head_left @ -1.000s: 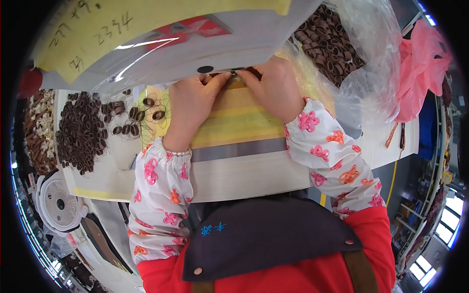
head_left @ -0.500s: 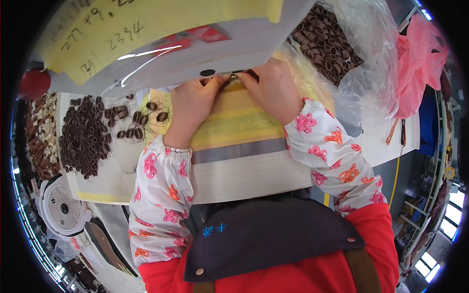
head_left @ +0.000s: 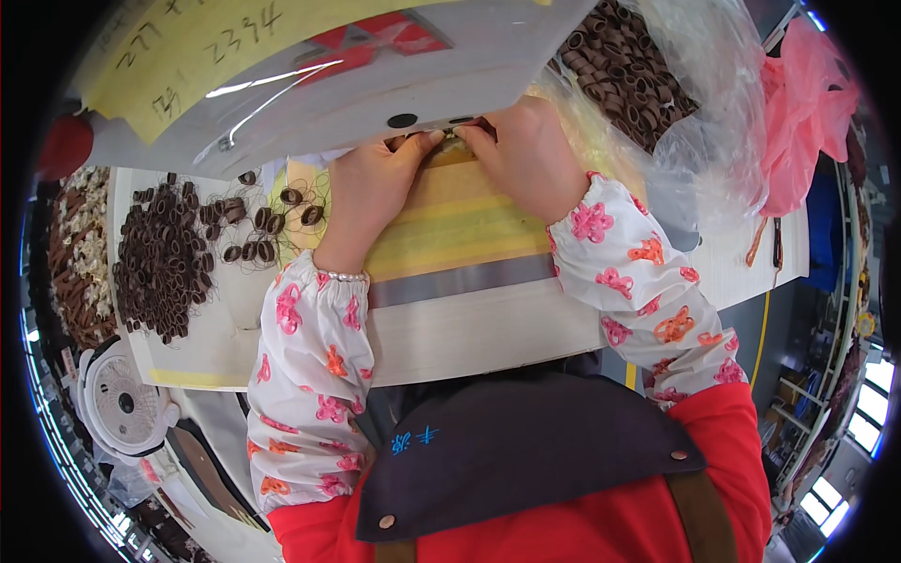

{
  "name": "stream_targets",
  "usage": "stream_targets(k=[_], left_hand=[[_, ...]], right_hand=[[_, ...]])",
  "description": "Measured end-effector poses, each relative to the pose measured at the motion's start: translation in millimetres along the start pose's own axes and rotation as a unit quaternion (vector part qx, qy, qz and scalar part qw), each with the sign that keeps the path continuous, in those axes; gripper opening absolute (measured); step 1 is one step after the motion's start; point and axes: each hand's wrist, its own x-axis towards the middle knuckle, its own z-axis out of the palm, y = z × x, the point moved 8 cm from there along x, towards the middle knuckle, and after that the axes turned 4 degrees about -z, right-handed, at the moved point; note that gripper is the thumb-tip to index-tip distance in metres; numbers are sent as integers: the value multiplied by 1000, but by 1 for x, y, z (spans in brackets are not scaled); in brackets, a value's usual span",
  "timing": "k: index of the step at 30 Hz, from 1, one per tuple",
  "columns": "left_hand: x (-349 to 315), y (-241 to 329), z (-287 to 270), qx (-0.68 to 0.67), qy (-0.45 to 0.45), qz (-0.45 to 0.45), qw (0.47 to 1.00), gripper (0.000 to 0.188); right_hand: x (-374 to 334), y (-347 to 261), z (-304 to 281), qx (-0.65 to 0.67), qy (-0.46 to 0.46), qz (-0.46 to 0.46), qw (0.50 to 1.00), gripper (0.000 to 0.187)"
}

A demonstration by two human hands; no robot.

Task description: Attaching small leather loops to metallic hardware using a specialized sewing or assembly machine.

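My left hand and my right hand meet fingertip to fingertip at the far edge of a yellow pad on the white worktable. Between the fingertips they pinch a small dark piece, mostly hidden under the overhanging grey machine head. Both forearms wear white sleeves with pink and orange flowers. A few brown elastic loops lie just left of my left hand.
A big heap of brown loops covers the table's left side. A clear plastic bag full of more loops sits at the back right, with a pink bag beyond it. A small white fan stands lower left.
The view has shifted slightly; both hands stay pinched together at the same spot under the machine head, fingers working in small motions.
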Motion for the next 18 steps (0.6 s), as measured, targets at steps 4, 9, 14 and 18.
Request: stream_targets(k=[4,9,14,18], left_hand=[[1,-9,0,-3,-6,-18,1000,30],[-2,-3,0,15,-10,-48,999,30],[1,-8,-2,1,13,-8,1000,28],[-2,-4,0,3,5,-42,999,28]], right_hand=[[3,-1,4,-10,-12,7,1000,8],[2,5,3,2,-26,39,999,10],[3,6,7,12,-28,23,999,11],[4,6,3,7,-19,8,1000,11]])
